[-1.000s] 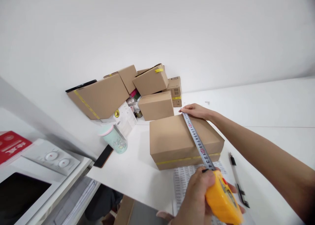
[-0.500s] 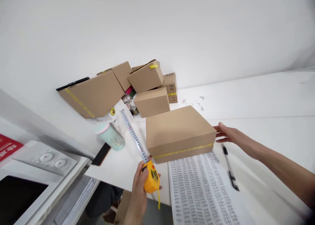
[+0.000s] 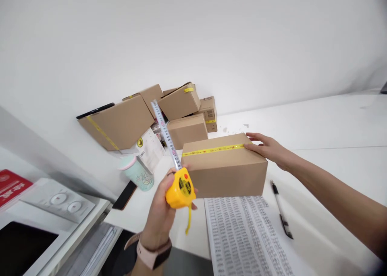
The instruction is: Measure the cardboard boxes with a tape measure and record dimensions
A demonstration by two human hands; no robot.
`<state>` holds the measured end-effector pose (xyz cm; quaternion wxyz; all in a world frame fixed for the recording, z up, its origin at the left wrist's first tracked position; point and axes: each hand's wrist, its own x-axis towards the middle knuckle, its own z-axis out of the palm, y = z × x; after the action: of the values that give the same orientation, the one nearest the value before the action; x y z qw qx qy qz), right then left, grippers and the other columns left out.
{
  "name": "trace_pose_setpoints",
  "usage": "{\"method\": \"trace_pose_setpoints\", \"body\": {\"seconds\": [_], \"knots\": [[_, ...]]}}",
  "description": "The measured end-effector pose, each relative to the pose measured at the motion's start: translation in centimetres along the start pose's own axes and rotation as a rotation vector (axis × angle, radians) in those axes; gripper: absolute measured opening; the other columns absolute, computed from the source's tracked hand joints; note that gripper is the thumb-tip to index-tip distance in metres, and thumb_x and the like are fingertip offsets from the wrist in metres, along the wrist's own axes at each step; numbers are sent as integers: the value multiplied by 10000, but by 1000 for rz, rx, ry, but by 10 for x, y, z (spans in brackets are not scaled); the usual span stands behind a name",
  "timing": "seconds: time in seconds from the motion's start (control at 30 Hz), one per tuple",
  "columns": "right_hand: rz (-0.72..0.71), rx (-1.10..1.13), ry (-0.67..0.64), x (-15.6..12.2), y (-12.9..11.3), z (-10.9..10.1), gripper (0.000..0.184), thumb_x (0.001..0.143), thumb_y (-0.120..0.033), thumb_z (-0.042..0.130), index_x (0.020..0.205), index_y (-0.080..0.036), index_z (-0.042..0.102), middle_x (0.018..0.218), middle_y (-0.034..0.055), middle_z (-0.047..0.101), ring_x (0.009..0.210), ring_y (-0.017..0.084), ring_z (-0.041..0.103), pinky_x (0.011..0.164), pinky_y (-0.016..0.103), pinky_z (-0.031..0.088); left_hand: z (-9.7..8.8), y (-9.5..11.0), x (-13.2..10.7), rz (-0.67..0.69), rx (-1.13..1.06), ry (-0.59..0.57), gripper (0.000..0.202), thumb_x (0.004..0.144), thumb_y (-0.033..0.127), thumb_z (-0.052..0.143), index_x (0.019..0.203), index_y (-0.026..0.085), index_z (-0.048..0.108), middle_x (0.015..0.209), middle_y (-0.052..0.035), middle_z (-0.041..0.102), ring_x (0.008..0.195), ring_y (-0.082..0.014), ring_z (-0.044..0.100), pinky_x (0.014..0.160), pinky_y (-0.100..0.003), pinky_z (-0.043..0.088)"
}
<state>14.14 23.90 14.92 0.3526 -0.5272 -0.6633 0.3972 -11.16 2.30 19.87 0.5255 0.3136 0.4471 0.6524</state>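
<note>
A brown cardboard box (image 3: 225,173) with a strip of yellow tape stands on its long side on the white table (image 3: 332,139). My right hand (image 3: 267,148) rests on its upper right corner, fingers stretched over the edge. My left hand (image 3: 163,205) grips a yellow tape measure (image 3: 180,188) just left of the box. Its blade (image 3: 165,134) sticks up and away toward the boxes at the back. A watch sits on my left wrist.
A pile of cardboard boxes (image 3: 169,115) leans against the wall at the back. A mint-green cup (image 3: 137,173) and a dark phone (image 3: 124,195) lie left of the box. A printed sheet (image 3: 242,235) and a pen (image 3: 280,216) lie in front. An appliance (image 3: 45,215) stands at far left.
The box has been tipped up from lying flat onto its side. My right hand went from the box's far edge to its upper right corner. The tape measure moved off the box to its left.
</note>
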Motion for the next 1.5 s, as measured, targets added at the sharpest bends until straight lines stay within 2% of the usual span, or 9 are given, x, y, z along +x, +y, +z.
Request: {"method": "trace_pose_setpoints", "body": {"seconds": [0.17, 0.23, 0.3, 0.4, 0.5, 0.63, 0.83, 1.0, 1.5], "knots": [[-255, -125, 40, 17, -20, -2, 511, 874, -473, 569, 1335, -254, 584, 1388, 92, 569, 1127, 293, 600, 937, 397, 512, 25, -32, -23, -446, -110, -279, 416, 879, 476, 540, 1127, 150, 610, 1160, -152, 642, 730, -237, 697, 457, -314, 583], [-330, -115, 12, 23, -34, 1, 451, 922, -437, 500, 1324, -259, 598, 1401, 80, 566, 1190, 289, 572, 998, 397, 475, 31, -46, -24, -564, -144, -341, 409, 866, 487, 542, 1093, 155, 616, 1111, -132, 639, 717, -228, 696, 452, -302, 576], [-361, -128, -45, 31, -46, 7, 416, 942, -406, 470, 1301, -260, 624, 1428, 69, 555, 1257, 292, 532, 1050, 404, 429, 36, -56, -21, -613, -162, -371, 412, 846, 499, 553, 1051, 147, 619, 1066, -119, 632, 695, -224, 691, 434, -294, 564], [-333, -164, -158, 44, -54, 20, 369, 942, -380, 484, 1214, -237, 689, 1374, 66, 611, 1251, 290, 544, 1060, 391, 407, 42, -61, -17, -617, -176, -386, 407, 845, 507, 550, 1020, 144, 609, 1046, -114, 619, 704, -221, 684, 447, -298, 560], [-250, -167, -233, 54, -55, 31, 307, 894, -428, 572, 1026, -225, 760, 1116, 54, 739, 1043, 285, 651, 924, 358, 487, 46, -58, -16, -618, -202, -399, 424, 859, 529, 528, 1024, 146, 603, 1038, -112, 616, 701, -222, 679, 462, -300, 548], [-228, -143, -232, 61, -52, 38, 268, 813, -467, 671, 807, -218, 771, 832, 25, 752, 864, 264, 669, 784, 329, 508, 51, -58, -18, -595, -225, -390, 431, 841, 542, 557, 1008, 147, 604, 1019, -102, 631, 701, -220, 685, 515, -286, 526], [-208, -78, -232, 63, -51, 39, 138, 807, -267, 677, 899, -205, 758, 912, 39, 762, 865, 217, 679, 794, 295, 506, 61, -73, -26, -609, -207, -357, 565, 669, 596, 709, 996, 173, 528, 927, -72, 649, 662, -226, 701, 624, -333, 529], [-206, -69, -246, 62, -50, 39, 125, 824, -231, 654, 892, -195, 752, 907, 40, 758, 859, 203, 678, 791, 286, 507, 65, -76, -29, -624, -212, -332, 638, 606, 620, 752, 996, 189, 489, 908, -59, 659, 637, -215, 697, 632, -333, 527], [-233, -44, -246, 68, -45, 41, 111, 813, -199, 662, 882, -174, 745, 866, 45, 750, 811, 184, 671, 739, 270, 507, 60, -84, -29, -570, -254, -387, 583, 692, 604, 703, 1047, 181, 516, 915, -65, 651, 652, -237, 703, 620, -347, 523]]}}
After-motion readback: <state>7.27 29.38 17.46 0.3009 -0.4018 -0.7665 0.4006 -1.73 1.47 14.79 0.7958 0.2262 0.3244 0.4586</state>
